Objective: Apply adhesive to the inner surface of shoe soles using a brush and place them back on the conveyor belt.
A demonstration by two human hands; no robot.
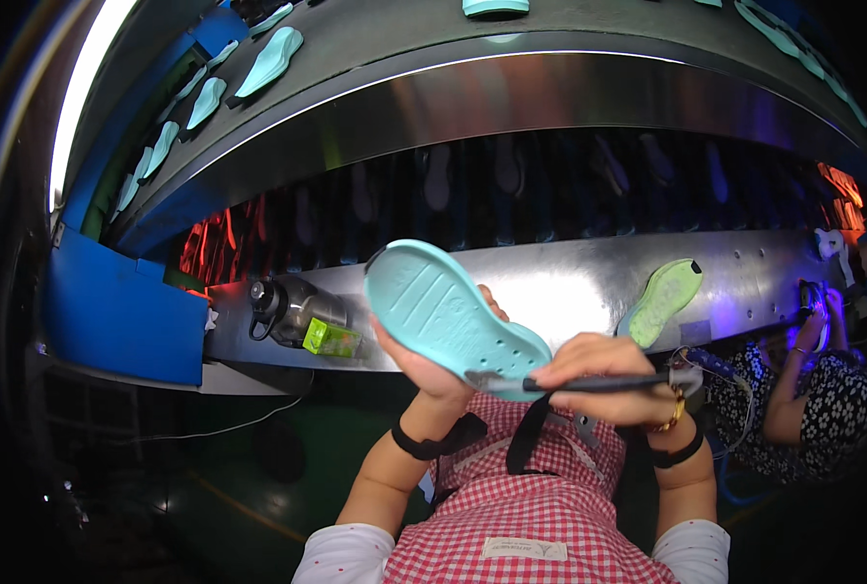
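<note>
My left hand point(424, 375) grips a turquoise shoe sole point(438, 307) from below, its thumb side along the left edge and fingertips showing past the right edge. The sole is tilted, with a grooved, patterned face upward and a row of small holes near its lower right end. In my right hand point(604, 358) is a brush point(618, 383) with a long black handle. Its greyish tip lies at the sole's lower edge, seemingly touching it. Fingers and thumb close round the handle.
A metal bench point(570, 282) carries a yellow-green lit sole point(665, 297), a dark bottle point(302, 307) and a green box point(331, 339). Beyond, a conveyor belt point(385, 34) bears several turquoise soles. A co-worker point(794, 399) sits at right; a blue panel point(122, 311) stands left.
</note>
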